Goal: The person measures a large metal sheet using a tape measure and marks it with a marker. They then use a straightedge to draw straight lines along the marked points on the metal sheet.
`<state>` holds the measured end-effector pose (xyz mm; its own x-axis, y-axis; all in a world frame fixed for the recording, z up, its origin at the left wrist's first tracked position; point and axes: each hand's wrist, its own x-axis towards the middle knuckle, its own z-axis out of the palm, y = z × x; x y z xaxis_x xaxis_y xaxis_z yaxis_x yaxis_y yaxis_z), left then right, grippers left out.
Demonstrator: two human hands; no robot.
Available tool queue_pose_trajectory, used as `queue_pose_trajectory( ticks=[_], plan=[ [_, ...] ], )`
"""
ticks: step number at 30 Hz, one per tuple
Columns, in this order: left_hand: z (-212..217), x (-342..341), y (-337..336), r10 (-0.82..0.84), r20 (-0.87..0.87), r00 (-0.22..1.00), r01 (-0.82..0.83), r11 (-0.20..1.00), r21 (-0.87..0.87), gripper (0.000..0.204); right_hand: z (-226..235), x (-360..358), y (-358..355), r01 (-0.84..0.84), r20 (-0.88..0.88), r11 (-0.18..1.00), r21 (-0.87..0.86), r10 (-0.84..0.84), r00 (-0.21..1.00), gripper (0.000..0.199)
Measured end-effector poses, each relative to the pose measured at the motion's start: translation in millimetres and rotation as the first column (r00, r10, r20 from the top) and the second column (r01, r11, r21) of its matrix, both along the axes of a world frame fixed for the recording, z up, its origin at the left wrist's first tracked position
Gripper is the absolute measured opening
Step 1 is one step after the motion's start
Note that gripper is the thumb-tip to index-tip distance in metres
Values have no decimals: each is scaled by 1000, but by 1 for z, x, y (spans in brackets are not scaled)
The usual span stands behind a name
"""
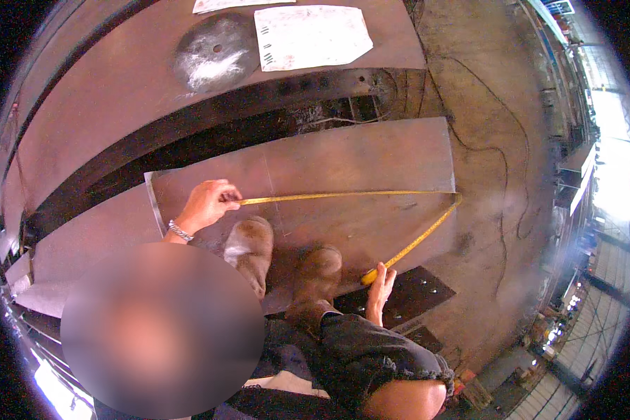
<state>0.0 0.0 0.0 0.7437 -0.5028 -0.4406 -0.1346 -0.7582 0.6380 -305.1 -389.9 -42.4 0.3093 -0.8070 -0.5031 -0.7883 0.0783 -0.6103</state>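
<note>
Yellow tape measure (315, 196), across brown metal plate (371, 157): blade pinched in left hand (206, 204) — presumably to keep the near stretch straight — and bent sharply at the plate's right edge, angling back to case (369, 278), gripped in right hand (380, 288), likely to check slack. Brown boots (248, 250) on same plate, apparently for footing near the blade. White paper sheet (315, 38) beside round metal disc (217, 61), farther plate (126, 80).

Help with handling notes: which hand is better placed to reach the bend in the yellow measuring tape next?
Probably the right hand: holding the rounded yellow case, it's nearer the bend at the flat brown metal plate's right edge. The left hand pinches the tape farther away.
</note>
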Motion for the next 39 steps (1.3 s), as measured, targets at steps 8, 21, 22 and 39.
queue_pose_trajectory(
  ticks=[8, 21, 22, 39],
  plan=[
    [-3, -14, -42, -136, 106, 985, 134, 991, 31, 10, -11, -10, -7, 65, 126, 998, 2, -65, 990, 63],
    [-25, -23, -50, -214, 91, 973, 218, 975, -38, 11, 5, 7, 8, 29, -63, 1000, 2, -29, 998, 64],
    [-28, -24, -52, -221, 100, 970, 226, 973, -47, 11, -1, 0, 7, 21, -65, 999, -45, -24, 998, 63],
    [-26, -21, -52, -174, 183, 968, 189, 980, -67, 9, 13, 30, -8, -317, -399, 945, -79, 261, 879, 80]
  ],
)
